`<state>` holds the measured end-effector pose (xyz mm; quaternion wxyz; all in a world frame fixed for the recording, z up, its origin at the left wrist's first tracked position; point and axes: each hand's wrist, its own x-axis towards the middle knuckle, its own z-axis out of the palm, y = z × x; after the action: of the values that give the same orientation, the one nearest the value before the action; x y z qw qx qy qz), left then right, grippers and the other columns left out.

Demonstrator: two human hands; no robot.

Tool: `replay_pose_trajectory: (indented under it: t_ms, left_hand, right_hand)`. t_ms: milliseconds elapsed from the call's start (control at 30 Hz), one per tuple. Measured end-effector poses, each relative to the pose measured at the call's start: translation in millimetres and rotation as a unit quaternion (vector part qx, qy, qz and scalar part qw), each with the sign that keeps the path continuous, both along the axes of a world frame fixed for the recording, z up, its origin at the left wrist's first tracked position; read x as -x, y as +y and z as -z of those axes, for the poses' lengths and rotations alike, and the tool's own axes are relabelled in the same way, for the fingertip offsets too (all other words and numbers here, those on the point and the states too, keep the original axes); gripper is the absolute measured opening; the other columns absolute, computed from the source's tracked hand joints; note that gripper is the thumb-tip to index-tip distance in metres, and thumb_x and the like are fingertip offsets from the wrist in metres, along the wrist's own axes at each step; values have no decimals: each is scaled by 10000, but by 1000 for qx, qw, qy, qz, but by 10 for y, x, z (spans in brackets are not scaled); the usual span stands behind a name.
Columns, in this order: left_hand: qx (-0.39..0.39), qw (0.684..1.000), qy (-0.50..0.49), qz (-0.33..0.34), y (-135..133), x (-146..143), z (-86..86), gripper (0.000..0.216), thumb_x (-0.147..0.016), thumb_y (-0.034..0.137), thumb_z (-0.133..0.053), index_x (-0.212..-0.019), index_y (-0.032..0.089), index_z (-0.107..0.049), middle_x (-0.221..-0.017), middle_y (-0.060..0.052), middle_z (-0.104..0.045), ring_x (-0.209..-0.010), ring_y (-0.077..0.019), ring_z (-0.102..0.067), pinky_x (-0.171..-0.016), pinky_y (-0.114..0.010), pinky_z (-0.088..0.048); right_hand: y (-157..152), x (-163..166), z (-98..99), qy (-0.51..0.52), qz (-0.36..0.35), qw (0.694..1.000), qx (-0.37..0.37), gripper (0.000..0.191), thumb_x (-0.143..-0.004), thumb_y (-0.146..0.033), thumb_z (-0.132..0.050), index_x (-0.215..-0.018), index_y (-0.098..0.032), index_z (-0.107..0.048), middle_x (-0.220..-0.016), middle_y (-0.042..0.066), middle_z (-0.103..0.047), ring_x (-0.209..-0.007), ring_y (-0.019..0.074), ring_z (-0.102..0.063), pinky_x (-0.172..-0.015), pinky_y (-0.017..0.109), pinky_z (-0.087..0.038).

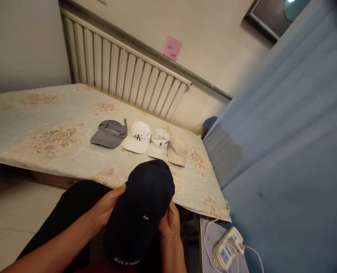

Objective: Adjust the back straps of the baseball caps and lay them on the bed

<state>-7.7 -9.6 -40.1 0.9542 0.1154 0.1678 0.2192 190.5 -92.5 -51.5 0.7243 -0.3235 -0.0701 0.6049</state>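
Note:
A dark navy baseball cap (145, 208) is held over my lap, its brim toward me with white lettering along the edge. My left hand (107, 204) grips its left side, thumb on top and the other fingers hidden beneath. On the cap's right side, my right hand (170, 220) holds the edge, its fingers partly behind it. Beyond it, a row of caps lies on the bed: a grey cap (110, 133), a white cap with "CK" letters (138, 137), a white cap with a small dark emblem (159, 144) and a beige cap (177, 151).
The bed has a floral cover (57, 140). Behind it runs a white radiator (123, 68), with a pink note (172, 48) on the wall above. A blue curtain (284, 144) hangs at the right. A white power strip (228, 248) with cables sits on a small stand at the lower right.

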Motion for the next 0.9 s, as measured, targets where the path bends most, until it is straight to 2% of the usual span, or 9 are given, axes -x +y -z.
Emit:
replay_pose_trajectory:
  t_ms: [200,300,433,700,900]
  left_hand:
    - [-42,998,-14,-32,25,26,-89,286,-727,197,-776,-986,77,-759,-952,-166,-763,-889,-311,-729,-897,-435,-548]
    - [-56,998,-8,-35,29,39,-142,287,-712,188,-788,-969,63,-761,-924,-182,-763,-861,-311,-733,-865,-428,-560]
    - [-74,996,1,-49,23,54,-159,278,-676,199,-820,-933,102,-774,-889,-156,-770,-800,-295,-738,-817,-407,-573]
    - [-63,998,-11,0,91,111,-171,420,-761,443,-739,-1003,100,-755,-969,-156,-761,-941,-316,-712,-934,-425,-514]
    - [-117,990,-13,-79,130,139,-157,380,-801,226,-716,-1167,128,-690,-980,-128,-763,-958,-292,-711,-941,-401,-507]
  right_hand:
    - [83,48,100,-33,-7,999,2,257,-720,-291,-746,-950,-178,-735,-964,48,-771,-918,209,-714,-1053,405,-453]
    - [114,59,152,-37,15,999,11,249,-706,-274,-751,-932,-171,-736,-951,52,-772,-963,215,-706,-1047,401,-457]
    - [130,72,156,-29,23,999,32,248,-691,-255,-756,-921,-162,-740,-954,54,-773,-982,214,-703,-1050,391,-456]
    - [165,69,-2,-75,8,997,8,285,-648,-232,-784,-925,-176,-744,-954,37,-774,-931,207,-710,-1049,406,-459]
    - [172,44,12,-58,9,998,18,269,-693,-259,-757,-948,-174,-743,-971,40,-773,-932,194,-711,-1038,376,-465]
